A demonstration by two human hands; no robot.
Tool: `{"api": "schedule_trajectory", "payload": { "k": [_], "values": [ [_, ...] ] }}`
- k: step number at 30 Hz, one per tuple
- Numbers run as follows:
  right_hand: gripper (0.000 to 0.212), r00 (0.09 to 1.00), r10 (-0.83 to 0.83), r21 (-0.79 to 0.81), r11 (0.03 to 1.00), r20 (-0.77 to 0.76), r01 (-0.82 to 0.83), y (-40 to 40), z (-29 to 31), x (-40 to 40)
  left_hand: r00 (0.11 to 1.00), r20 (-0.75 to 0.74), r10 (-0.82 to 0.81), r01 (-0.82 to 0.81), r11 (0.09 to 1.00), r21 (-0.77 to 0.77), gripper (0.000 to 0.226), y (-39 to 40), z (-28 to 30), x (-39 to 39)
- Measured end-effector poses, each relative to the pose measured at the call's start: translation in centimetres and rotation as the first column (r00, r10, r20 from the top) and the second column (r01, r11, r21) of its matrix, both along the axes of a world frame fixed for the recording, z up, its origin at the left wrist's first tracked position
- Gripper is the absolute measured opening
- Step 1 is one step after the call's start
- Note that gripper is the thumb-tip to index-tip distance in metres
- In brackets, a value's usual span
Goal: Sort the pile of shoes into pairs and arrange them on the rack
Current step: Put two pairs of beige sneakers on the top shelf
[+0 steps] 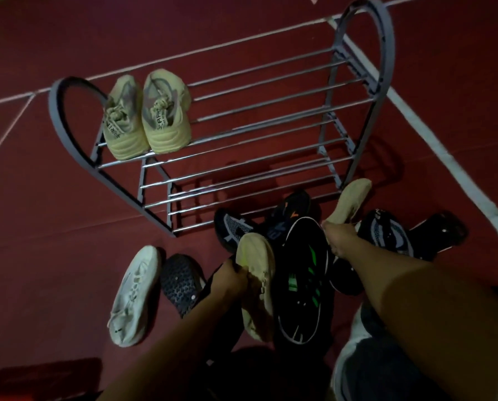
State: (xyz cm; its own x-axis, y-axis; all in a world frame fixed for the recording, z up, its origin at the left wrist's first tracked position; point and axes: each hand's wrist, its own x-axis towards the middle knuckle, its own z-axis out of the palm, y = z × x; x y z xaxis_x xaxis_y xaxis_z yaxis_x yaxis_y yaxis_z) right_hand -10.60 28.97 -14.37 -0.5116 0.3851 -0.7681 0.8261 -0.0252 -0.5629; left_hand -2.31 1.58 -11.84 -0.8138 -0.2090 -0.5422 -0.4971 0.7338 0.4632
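Observation:
A grey metal shoe rack (271,111) stands on the red floor, with a pair of pale yellow sneakers (146,114) on the left of its top shelf. In front of it lies a pile of dark shoes (302,273). My left hand (230,280) grips a tan slip-on shoe (256,285) by its side, over the pile. My right hand (339,237) holds a matching tan shoe (349,202) lifted toward the rack's right leg.
A white sneaker (133,296) and a dark perforated clog (181,282) lie on the floor to the left of the pile. Another clog (441,230) sits at the right. White lines (433,131) cross the floor behind and right of the rack.

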Motion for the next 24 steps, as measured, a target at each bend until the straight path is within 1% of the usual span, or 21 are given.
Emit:
{"api": "schedule_trajectory", "payload": {
  "k": [2, 3, 4, 5, 6, 8, 9, 10, 12, 14, 15, 17, 18, 19, 20, 21, 22, 23, 24],
  "values": [
    [0.062, 0.997, 0.008, 0.151, 0.989, -0.079, 0.004, -0.3, 0.6, 1.1, 0.996, -0.079, 0.03, -0.032, 0.999, -0.018, 0.03, 0.3, 0.3, 0.0],
    [0.056, 0.989, 0.021, 0.236, 0.972, -0.146, 0.014, -0.5, 1.1, 1.8, 0.986, -0.16, 0.046, -0.053, 0.998, -0.038, 0.03, 0.7, 0.9, 0.1],
    [0.05, 0.975, 0.05, 0.322, 0.947, -0.219, 0.024, -0.8, 1.6, 2.6, 0.961, -0.272, 0.044, -0.068, 0.994, -0.08, 0.03, 1.0, 1.7, 0.1],
    [0.044, 0.959, 0.095, 0.406, 0.913, -0.267, 0.023, -1.2, 2.2, 3.4, 0.917, -0.398, 0.009, -0.065, 0.99, -0.127, 0.028, 1.3, 2.8, 0.0],
    [0.04, 0.939, 0.151, 0.493, 0.87, -0.31, 0.023, -1.4, 2.7, 4.2, 0.851, -0.522, -0.054, -0.037, 0.986, -0.162, 0.025, 1.7, 4.0, -0.3],
    [0.037, 0.884, 0.232, 0.59, 0.805, -0.406, 0.06, -1.7, 3.3, 5.2, 0.684, -0.712, -0.161, 0.063, 0.985, -0.162, 0.019, 2.7, 6.9, -1.5],
    [0.041, 0.854, 0.249, 0.608, 0.788, -0.456, 0.095, -1.7, 3.8, 5.4, 0.606, -0.78, -0.16, 0.096, 0.987, -0.128, 0.019, 3.4, 8.7, -2.4],
    [0.044, 0.827, 0.26, 0.623, 0.771, -0.499, 0.134, -1.7, 4.6, 5.6, 0.533, -0.837, -0.123, 0.113, 0.991, -0.074, 0.02, 4.1, 10.6, -3.4],
    [0.045, 0.779, 0.215, 0.58, 0.784, -0.589, 0.222, -1.6, 6.9, 5.3, 0.407, -0.913, -0.005, 0.161, 0.985, 0.066, 0.023, 5.4, 14.7, -5.1],
    [0.041, 0.704, 0.144, 0.486, 0.816, -0.696, 0.313, -1.5, 9.6, 4.5, 0.347, -0.93, 0.124, 0.224, 0.952, 0.211, 0.025, 6.2, 19.2, -6.7],
    [0.041, 0.658, 0.117, 0.446, 0.82, -0.744, 0.358, -1.4, 10.9, 3.9, 0.324, -0.93, 0.175, 0.231, 0.938, 0.257, 0.027, 6.4, 21.2, -7.6],
    [0.042, 0.576, 0.1, 0.401, 0.813, -0.811, 0.423, -1.3, 13.9, 2.9, 0.261, -0.939, 0.225, 0.213, 0.935, 0.283, 0.032, 6.4, 24.8, -9.9],
    [0.04, 0.541, 0.107, 0.389, 0.809, -0.834, 0.44, -1.2, 15.3, 2.6, 0.242, -0.943, 0.23, 0.201, 0.939, 0.28, 0.032, 6.1, 26.5, -11.3],
    [0.038, 0.51, 0.118, 0.381, 0.809, -0.852, 0.449, -1.3, 16.6, 2.4, 0.256, -0.939, 0.23, 0.178, 0.943, 0.28, 0.032, 5.7, 27.9, -13.0],
    [0.035, 0.484, 0.137, 0.376, 0.814, -0.864, 0.443, -1.3, 17.9, 2.3, 0.307, -0.925, 0.225, 0.129, 0.953, 0.275, 0.032, 5.3, 29.1, -14.9],
    [0.033, 0.464, 0.168, 0.386, 0.819, -0.87, 0.425, -1.3, 19.0, 2.2, 0.397, -0.891, 0.221, 0.055, 0.963, 0.263, 0.037, 4.7, 29.8, -16.8],
    [0.034, 0.449, 0.214, 0.409, 0.819, -0.868, 0.401, -1.4, 20.0, 2.2, 0.512, -0.832, 0.214, -0.02, 0.971, 0.238, 0.049, 4.0, 29.9, -18.3],
    [0.037, 0.434, 0.27, 0.446, 0.813, -0.859, 0.375, -1.5, 20.7, 2.0, 0.615, -0.771, 0.166, -0.054, 0.984, 0.169, 0.059, 3.4, 29.3, -19.4],
    [0.04, 0.43, 0.33, 0.491, 0.8, -0.84, 0.344, -1.7, 21.4, 1.8, 0.682, -0.729, 0.058, -0.024, 0.998, 0.057, 0.061, 3.0, 28.2, -19.8]
  ]
}}
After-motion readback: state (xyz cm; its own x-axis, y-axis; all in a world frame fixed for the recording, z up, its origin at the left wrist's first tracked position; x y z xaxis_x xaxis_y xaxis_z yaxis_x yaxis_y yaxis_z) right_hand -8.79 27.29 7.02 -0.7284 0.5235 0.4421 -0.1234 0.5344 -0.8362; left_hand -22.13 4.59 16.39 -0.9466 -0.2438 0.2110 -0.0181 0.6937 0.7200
